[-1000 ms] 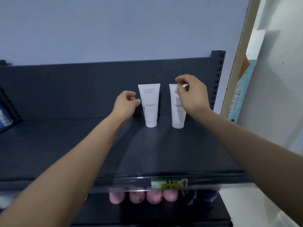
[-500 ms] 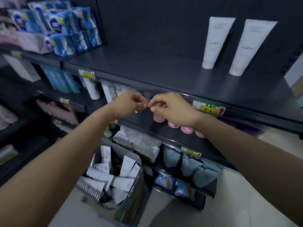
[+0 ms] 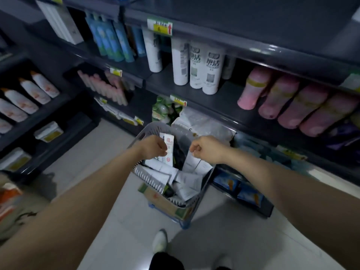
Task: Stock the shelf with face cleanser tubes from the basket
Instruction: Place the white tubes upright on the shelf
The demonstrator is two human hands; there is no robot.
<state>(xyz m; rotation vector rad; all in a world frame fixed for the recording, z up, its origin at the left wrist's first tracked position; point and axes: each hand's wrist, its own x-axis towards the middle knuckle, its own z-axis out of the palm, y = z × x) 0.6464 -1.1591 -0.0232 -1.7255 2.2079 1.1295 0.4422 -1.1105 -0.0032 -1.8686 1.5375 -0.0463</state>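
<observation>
A grey plastic basket [image 3: 150, 126] stands on the pale tiled floor [image 3: 93, 172], close in front of the dark grey metal shelf unit [image 3: 243, 117]. It is full of white face cleanser tubes [image 3: 187, 182], which lie mixed in all directions. The left hand [image 3: 153, 147] and the right hand [image 3: 206, 150] are both over the basket, a little apart, with curled fingers. One upright white tube with red print [image 3: 169, 151] is just beside the left knuckles, and another white tube [image 3: 192, 162] reaches up under the right fingers. For both hands I cannot tell if the grip already holds a tube or holds nothing. Around the basket are tall white bottles with grey labels [image 3: 204, 71], pink bottles lying on their sides [image 3: 292, 102], clear plastic bags [image 3: 204, 123] behind it and a brown cardboard piece [image 3: 161, 199] at its near wall. A white shoe [image 3: 159, 240] is on the floor below. Half a second ago the hands were touching each other in front of a shelf edge; now they are lower and separated, and the two tubes on the top shelf are out of view.
</observation>
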